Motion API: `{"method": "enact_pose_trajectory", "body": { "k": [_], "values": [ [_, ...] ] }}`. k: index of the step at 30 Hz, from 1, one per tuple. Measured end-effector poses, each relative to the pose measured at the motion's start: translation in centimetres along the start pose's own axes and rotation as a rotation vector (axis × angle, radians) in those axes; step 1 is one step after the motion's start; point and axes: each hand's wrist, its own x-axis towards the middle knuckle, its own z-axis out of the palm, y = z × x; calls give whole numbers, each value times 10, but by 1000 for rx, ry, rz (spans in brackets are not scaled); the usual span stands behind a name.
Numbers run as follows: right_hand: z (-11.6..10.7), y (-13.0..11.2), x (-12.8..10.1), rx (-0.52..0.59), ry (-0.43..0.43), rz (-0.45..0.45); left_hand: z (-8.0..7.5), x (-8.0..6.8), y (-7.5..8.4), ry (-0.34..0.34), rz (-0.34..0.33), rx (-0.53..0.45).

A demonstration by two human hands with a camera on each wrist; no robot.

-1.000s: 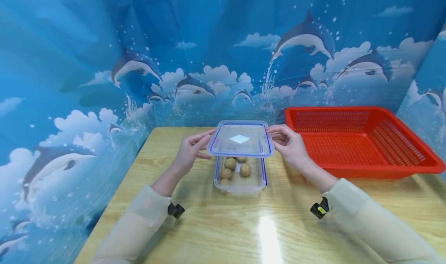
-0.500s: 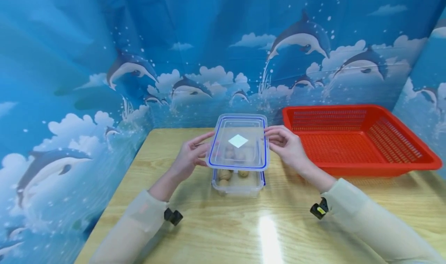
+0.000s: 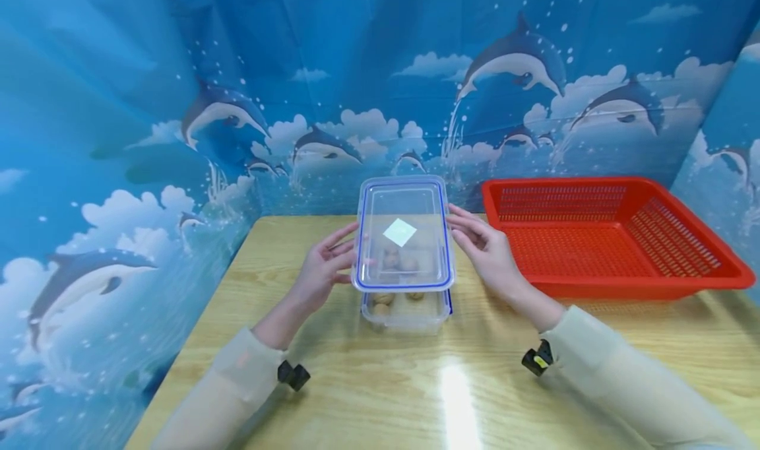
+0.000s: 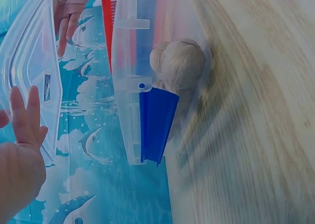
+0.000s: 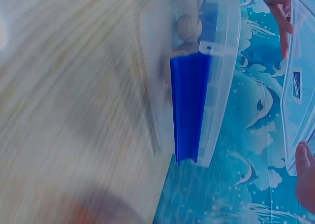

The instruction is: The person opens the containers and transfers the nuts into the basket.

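A clear lid point(image 3: 410, 202) with a blue seal and a pale diamond label is held above a clear box point(image 3: 410, 319). My left hand point(image 3: 317, 272) holds its left edge, fingers spread along it. On the opposite edge, my right hand point(image 3: 489, 249) grips it, with the thumb point(image 5: 302, 160) on the rim in the right wrist view. Inside the box lie several walnuts point(image 4: 183, 64), partly seen through the lid. Blue latches hang down on the box's sides, one latch point(image 4: 157, 123) showing in the left wrist view and another latch point(image 5: 189, 108) in the right.
A red plastic basket point(image 3: 594, 285) stands on the right of the wooden table point(image 3: 356, 397), close to my right hand. Behind the table hangs a blue dolphin-print curtain point(image 3: 368, 54).
The lid has tilted up, its far edge rising and more of its face turning toward the head camera. It now covers more of the walnuts from view. Both hands still hold it.
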Motion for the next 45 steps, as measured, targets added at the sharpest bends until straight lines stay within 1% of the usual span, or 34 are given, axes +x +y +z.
{"method": "enact_pose_trajectory", "body": {
  "k": [4, 9, 12, 15, 20, 26, 31, 39, 45],
  "values": [
    [7, 1, -1, 49, -18, 54, -1, -2, 0, 20, 7, 13],
    [16, 5, -4, 75, -45, 135, -6, -6, -3, 31, 7, 22],
    [22, 6, -6, 96, -32, 155, -10, -9, -4, 33, 3, 42],
    [31, 6, -7, 132, -13, 160, -18, -11, -5, 37, -3, 93],
    [50, 4, -10, 177, 15, 183, -34, -14, -6, 51, -38, 155],
    [76, -1, -12, 186, -8, 238, -58, -24, -5, 54, -85, 216],
    [97, -5, -9, 190, -28, 269, -78, -34, -2, 59, -97, 270],
    [134, -11, 0, 227, -36, 345, -110, -42, 6, 49, -112, 335],
    [164, -18, 3, 257, -62, 369, -137, -53, 13, 22, -118, 362]
  ]
}}
